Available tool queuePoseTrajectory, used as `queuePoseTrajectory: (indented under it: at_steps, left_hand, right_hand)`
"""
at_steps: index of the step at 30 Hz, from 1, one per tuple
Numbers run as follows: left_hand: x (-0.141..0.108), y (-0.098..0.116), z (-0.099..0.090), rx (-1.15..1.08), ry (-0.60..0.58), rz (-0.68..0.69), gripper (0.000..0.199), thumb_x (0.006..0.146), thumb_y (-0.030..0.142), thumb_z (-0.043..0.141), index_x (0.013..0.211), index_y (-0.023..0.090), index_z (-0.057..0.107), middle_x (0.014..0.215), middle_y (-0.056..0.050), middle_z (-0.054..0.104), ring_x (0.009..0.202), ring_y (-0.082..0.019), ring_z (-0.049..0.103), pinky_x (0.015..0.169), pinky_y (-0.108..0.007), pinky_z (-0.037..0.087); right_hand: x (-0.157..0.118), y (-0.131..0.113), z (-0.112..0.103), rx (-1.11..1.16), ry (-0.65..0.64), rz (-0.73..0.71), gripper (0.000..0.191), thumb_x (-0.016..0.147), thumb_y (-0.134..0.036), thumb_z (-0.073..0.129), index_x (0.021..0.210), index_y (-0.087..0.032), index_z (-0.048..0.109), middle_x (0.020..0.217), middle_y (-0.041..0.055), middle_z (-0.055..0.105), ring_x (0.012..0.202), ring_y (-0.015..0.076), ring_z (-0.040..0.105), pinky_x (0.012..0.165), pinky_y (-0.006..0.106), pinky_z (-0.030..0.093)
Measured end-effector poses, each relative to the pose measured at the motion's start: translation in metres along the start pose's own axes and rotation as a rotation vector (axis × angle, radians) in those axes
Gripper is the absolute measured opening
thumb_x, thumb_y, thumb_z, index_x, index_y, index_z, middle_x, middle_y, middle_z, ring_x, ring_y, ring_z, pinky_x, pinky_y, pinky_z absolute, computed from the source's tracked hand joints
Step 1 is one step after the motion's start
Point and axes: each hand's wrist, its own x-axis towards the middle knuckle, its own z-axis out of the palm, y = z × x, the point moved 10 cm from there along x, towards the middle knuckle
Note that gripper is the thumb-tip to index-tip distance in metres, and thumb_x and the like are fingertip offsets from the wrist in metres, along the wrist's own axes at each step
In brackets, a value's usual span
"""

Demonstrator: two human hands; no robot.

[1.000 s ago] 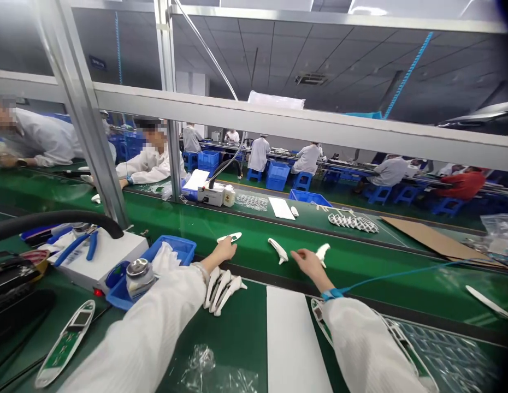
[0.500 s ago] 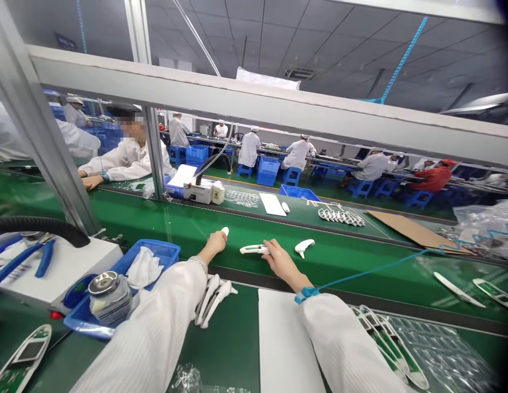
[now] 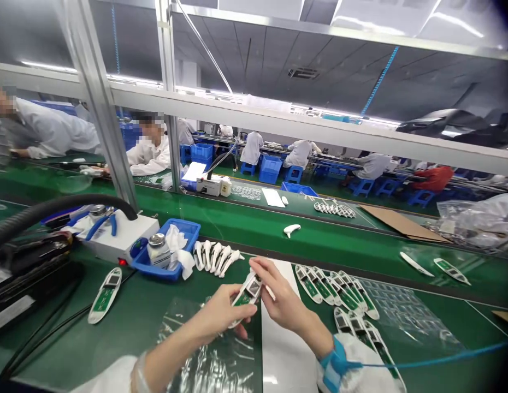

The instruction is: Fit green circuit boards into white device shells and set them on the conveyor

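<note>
Both my hands hold a white device shell (image 3: 248, 295) with a green circuit board and a dark square screen in it. It is tilted, above the bench. My left hand (image 3: 223, 311) grips its lower end, thumb along the near side. My right hand (image 3: 281, 297) has its fingers on the upper end. Beneath my right hand lies a white sheet (image 3: 284, 349). Beyond my left hand several curved white casings (image 3: 217, 256) rest in a row. To the right, several similar shells with boards (image 3: 319, 284) lie in two groups.
A blue tray (image 3: 192, 229) holds a metal-topped bottle (image 3: 158, 248) and white wipes. Another shell with a board (image 3: 105, 295) lies left, near black cables. Clear plastic (image 3: 213, 360) lies under my left arm. A white casing (image 3: 292, 230) sits on the green belt (image 3: 237, 224). A blue cord trails from my right wrist.
My hands have drawn back from the belt to the near bench and come together on one shell. The white pieces they held over the belt are gone from there. My view has shifted.
</note>
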Motion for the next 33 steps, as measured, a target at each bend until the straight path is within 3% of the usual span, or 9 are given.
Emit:
queuePoseTrajectory:
  at_steps: [5,9,15,17,20,23,25,29,33]
  left_hand:
    - [-0.059,-0.026,-0.002,-0.029,0.147,0.043,0.036,0.074,0.044,0.068,0.094,0.015,0.059,0.067,0.003,0.046,0.058,-0.012,0.045,0.04,-0.019,0.04]
    - [-0.087,-0.04,-0.006,-0.012,0.207,0.062,0.033,0.073,0.043,0.07,0.09,0.016,0.063,0.076,0.002,0.044,0.058,-0.012,0.048,0.036,-0.019,0.038]
    - [-0.114,-0.065,-0.034,-0.121,0.352,0.051,0.033,0.077,0.048,0.067,0.087,0.017,0.062,0.075,0.001,0.049,0.056,-0.011,0.046,0.042,-0.02,0.037]
    - [-0.126,-0.075,-0.047,-0.2,0.41,0.011,0.037,0.077,0.051,0.065,0.091,0.016,0.062,0.074,0.0,0.052,0.062,-0.013,0.049,0.047,-0.02,0.039]
    - [-0.144,-0.086,-0.058,-0.309,0.457,-0.05,0.044,0.075,0.054,0.067,0.097,0.017,0.061,0.086,-0.004,0.056,0.075,-0.016,0.054,0.052,-0.022,0.043]
    - [-0.158,-0.092,-0.06,-0.412,0.472,-0.102,0.047,0.072,0.054,0.071,0.096,0.015,0.061,0.088,-0.006,0.057,0.076,-0.016,0.052,0.056,-0.024,0.044]
    - [-0.163,-0.095,-0.059,-0.455,0.469,-0.117,0.048,0.07,0.053,0.073,0.095,0.014,0.061,0.085,-0.006,0.057,0.069,-0.014,0.049,0.059,-0.024,0.044]
    - [-0.168,-0.095,-0.059,-0.338,0.424,-0.096,0.042,0.075,0.054,0.068,0.09,0.015,0.061,0.077,-0.002,0.055,0.061,-0.011,0.044,0.057,-0.023,0.039]
    - [-0.172,-0.098,-0.044,-0.167,0.275,-0.067,0.04,0.075,0.053,0.068,0.089,0.016,0.065,0.067,0.001,0.05,0.054,-0.009,0.041,0.051,-0.023,0.032]
  right_hand:
    - [-0.025,-0.029,0.016,0.357,0.1,0.29,0.01,0.093,-0.024,0.048,0.099,-0.022,0.056,0.101,0.0065,0.049,0.095,0.0205,0.052,0.086,0.035,0.046]
    - [-0.034,-0.051,0.04,0.427,0.071,0.362,0.01,0.09,-0.025,0.053,0.081,-0.021,0.051,0.088,0.0027,0.047,0.083,0.0182,0.05,0.074,0.03,0.044]
    - [-0.038,-0.132,0.064,0.285,-0.07,0.124,0.016,0.091,-0.013,0.043,0.082,-0.023,0.051,0.085,0.0057,0.055,0.081,0.021,0.05,0.079,0.039,0.041]
    - [-0.032,-0.119,0.069,0.301,-0.058,0.189,0.014,0.091,-0.013,0.044,0.082,-0.022,0.051,0.083,0.0053,0.057,0.079,0.0199,0.051,0.078,0.037,0.042]
    - [-0.02,-0.039,0.086,0.304,0.02,0.526,0.01,0.084,-0.019,0.054,0.076,-0.021,0.048,0.07,-0.0011,0.051,0.065,0.0154,0.049,0.062,0.028,0.042]
    - [-0.001,0.015,0.121,0.276,-0.062,0.573,0.013,0.076,-0.016,0.059,0.066,-0.019,0.05,0.063,-0.0034,0.049,0.059,0.0136,0.046,0.058,0.025,0.039]
    - [0.005,0.028,0.136,0.245,-0.094,0.556,0.014,0.073,-0.014,0.061,0.062,-0.018,0.053,0.068,-0.0013,0.052,0.063,0.014,0.048,0.062,0.026,0.039]
    - [0.003,0.003,0.135,0.238,-0.138,0.527,0.013,0.083,-0.022,0.056,0.073,-0.017,0.064,0.079,0.0023,0.057,0.071,0.016,0.052,0.067,0.027,0.04]
    - [-0.022,-0.065,0.138,0.382,-0.462,0.402,0.012,0.085,-0.026,0.059,0.088,-0.02,0.069,0.075,0.0,0.063,0.065,0.0144,0.053,0.06,0.025,0.038]
